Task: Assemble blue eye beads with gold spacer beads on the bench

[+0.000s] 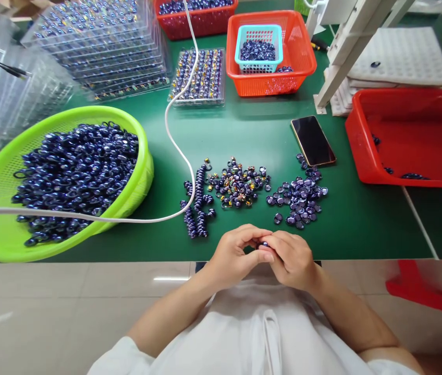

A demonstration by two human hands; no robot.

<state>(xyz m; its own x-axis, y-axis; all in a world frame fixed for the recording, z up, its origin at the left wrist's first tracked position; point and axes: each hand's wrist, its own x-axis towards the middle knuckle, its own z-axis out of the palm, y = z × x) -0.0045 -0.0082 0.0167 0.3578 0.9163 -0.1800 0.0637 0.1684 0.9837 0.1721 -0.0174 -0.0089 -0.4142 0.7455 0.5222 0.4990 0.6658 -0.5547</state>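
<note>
My left hand (234, 256) and my right hand (292, 259) meet at the table's front edge, fingertips together. Between them is a small shiny dark-blue part (263, 244), mostly covered by the fingers; both hands pinch it. Just beyond lie three groups of small parts: dark-blue ring-like pieces (200, 195) lined up in rows on the left, a mixed pile with gold and copper pieces (238, 183) in the middle, and flat dark-blue caps (301, 200) on the right.
A green basket (145, 172) full of dark-blue looped pieces stands left. A white cable (174, 140) crosses the table. Behind are stacked clear trays (127, 67), a filled tray (199, 78) and an orange basket (240, 86). A phone (312, 139) and red bin (412, 130) lie right.
</note>
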